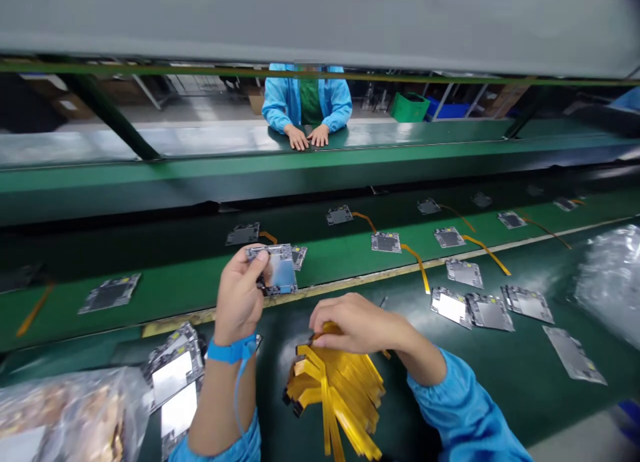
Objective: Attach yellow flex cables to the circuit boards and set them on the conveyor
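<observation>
My left hand (239, 294) is closed on a circuit board (282, 271), with the thumb across its face. The board is tilted, and its shiny metal plate faces me. My right hand (354, 323) pinches at the top of a fanned pile of yellow flex cables (347, 385) on the green bench. Its fingertips are partly hidden among the cables. A blue wrist strap (233, 351) circles my left wrist. More circuit boards (176, 375) lie stacked beside my left forearm.
Several boards with orange flex cables lie along the green conveyor belt (345, 254). Loose boards (490, 312) sit at right, near a clear plastic bag (613, 282). Another bag (75, 412) lies at lower left. Across the line, a co-worker (307, 105) rests both hands on the far bench.
</observation>
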{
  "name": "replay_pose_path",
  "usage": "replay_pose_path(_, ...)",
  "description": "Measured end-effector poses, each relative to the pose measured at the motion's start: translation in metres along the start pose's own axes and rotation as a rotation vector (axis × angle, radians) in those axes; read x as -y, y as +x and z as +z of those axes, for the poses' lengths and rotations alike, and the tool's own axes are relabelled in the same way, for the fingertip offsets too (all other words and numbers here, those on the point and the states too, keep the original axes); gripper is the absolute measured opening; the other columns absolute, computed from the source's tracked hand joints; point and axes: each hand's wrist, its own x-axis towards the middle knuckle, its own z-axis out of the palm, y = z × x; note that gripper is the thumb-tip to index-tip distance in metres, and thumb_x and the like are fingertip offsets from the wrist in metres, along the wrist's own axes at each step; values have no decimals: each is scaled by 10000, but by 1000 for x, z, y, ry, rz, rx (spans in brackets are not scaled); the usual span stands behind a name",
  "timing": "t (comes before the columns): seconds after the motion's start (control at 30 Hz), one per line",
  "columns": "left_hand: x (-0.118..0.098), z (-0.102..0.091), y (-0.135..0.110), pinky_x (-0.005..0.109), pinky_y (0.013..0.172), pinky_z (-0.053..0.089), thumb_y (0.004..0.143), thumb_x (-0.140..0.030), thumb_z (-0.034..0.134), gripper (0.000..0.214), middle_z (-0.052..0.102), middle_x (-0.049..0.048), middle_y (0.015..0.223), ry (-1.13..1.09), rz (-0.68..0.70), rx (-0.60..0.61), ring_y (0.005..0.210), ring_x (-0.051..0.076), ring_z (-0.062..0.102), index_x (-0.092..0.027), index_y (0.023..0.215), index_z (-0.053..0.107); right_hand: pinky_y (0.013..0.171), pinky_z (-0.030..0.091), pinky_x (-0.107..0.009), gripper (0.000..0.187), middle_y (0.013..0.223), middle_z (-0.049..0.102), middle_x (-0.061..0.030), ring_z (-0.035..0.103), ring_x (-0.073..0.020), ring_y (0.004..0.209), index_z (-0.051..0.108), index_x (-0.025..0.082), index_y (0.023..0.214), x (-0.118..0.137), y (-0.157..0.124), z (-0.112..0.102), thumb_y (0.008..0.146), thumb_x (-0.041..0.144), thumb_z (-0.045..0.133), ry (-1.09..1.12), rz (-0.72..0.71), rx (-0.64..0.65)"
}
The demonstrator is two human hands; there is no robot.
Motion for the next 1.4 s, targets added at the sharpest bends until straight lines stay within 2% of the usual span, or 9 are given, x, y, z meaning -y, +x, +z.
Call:
replay_pose_path(0.13, 3, -1, -2, 182, 478, 355, 718, -394, 829, 322, 507, -57, 599, 76, 27, 74, 525, 79, 432, -162, 838, 642, 872, 503, -287, 87, 1089, 767, -50, 723, -182, 989, 676, 197, 851, -5, -8, -8, 922, 224, 719, 231, -41, -191)
replay_pose_path(0.27, 5, -1, -4, 174, 486, 345, 755, -384, 796, 288, 501, -61, 588, 97, -14, 146, 518, 73, 412, -157, 855, 649, 744, 525, -252, 71, 854, 749, -4, 697, -141, 773, 671, 202, 882, -7, -10, -8, 940, 240, 686, 359, 31, -356)
replay_pose_path(0.47, 7, 5, -10, 193, 536, 414, 759, -346, 749, 235, 618, -22, 691, 128, -53, 199, 574, 96, 510, -157, 873, 669, 715, 497, -268, 119, 838, 663, -8, 625, -141, 761, 645, 210, 935, -3, -8, -7, 1019, 233, 562, 159, -8, -558)
replay_pose_path(0.67, 9, 10, -19, 256, 709, 507, 850, -315, 666, 187, 728, 39, 899, 445, 145, 286, 777, 167, 652, -163, 952, 701, 906, 544, -369, 128, 1198, 694, -125, 665, -219, 1072, 632, 198, 981, 4, -5, 0, 1033, 176, 517, -176, -116, -705)
replay_pose_path(0.77, 10, 13, -22, 290, 800, 521, 884, -296, 619, 190, 747, 55, 942, 564, 254, 338, 851, 192, 681, -165, 989, 709, 893, 559, -402, 140, 1306, 681, -146, 675, -242, 1085, 638, 195, 973, 5, -3, 3, 1032, 172, 513, -285, -112, -730)
replay_pose_path(0.93, 10, 15, -25, 295, 824, 526, 916, -270, 582, 179, 752, 49, 942, 642, 355, 365, 862, 191, 686, -176, 998, 710, 880, 566, -414, 134, 1313, 694, -137, 686, -252, 1094, 647, 202, 975, 3, -1, 7, 1030, 186, 526, -323, -97, -732)
replay_pose_path(1.23, 6, 17, -26, 287, 827, 522, 912, -260, 581, 166, 751, 47, 946, 641, 352, 364, 863, 190, 685, -178, 985, 706, 868, 558, -420, 154, 1333, 692, -144, 698, -262, 1066, 664, 198, 966, 2, -1, 9, 1026, 186, 523, -367, -71, -723)
replay_pose_path(1.3, 5, 17, -26, 291, 833, 521, 912, -269, 585, 166, 751, 51, 951, 627, 335, 337, 872, 196, 687, -177, 985, 702, 867, 555, -408, 163, 1262, 729, -135, 707, -256, 1051, 668, 201, 970, 3, -1, 11, 1034, 202, 518, -345, -80, -692)
replay_pose_path(1.4, 4, 17, -26, 291, 828, 517, 916, -290, 587, 164, 752, 53, 953, 603, 315, 290, 879, 202, 687, -177, 976, 691, 825, 551, -367, 195, 1017, 789, -88, 731, -221, 914, 676, 204, 1000, 3, 0, 17, 1060, 251, 496, -285, -139, -560)
